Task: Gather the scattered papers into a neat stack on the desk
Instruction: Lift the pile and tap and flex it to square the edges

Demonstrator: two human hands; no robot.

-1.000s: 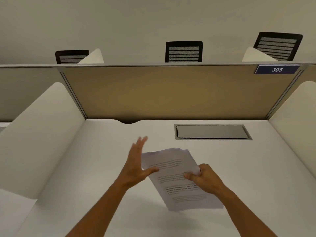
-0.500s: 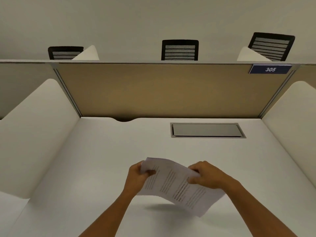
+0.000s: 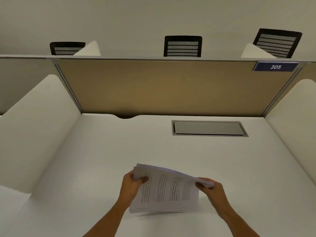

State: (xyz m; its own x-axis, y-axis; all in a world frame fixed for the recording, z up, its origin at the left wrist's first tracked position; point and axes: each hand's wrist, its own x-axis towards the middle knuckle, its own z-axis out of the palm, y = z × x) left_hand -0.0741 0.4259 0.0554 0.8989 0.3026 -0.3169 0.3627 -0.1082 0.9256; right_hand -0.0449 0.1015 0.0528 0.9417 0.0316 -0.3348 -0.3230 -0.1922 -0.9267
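All the white printed paper sheets [image 3: 166, 189] look gathered, clamped at either end by the left hand [image 3: 132, 184] and right hand [image 3: 211, 189], standing edge-down on the white surface [image 3: 119, 151], squaring and laying flat remain

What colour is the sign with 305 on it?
Dark blue with white numbers, seen in the head view: the sign.

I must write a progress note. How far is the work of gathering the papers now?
Done: no loose sheets show on the desk; all papers are in one bundle. In hand: the left hand and right hand grip its two ends, bottom edge at the desk. Left: square the uneven top edges and lay the stack flat.
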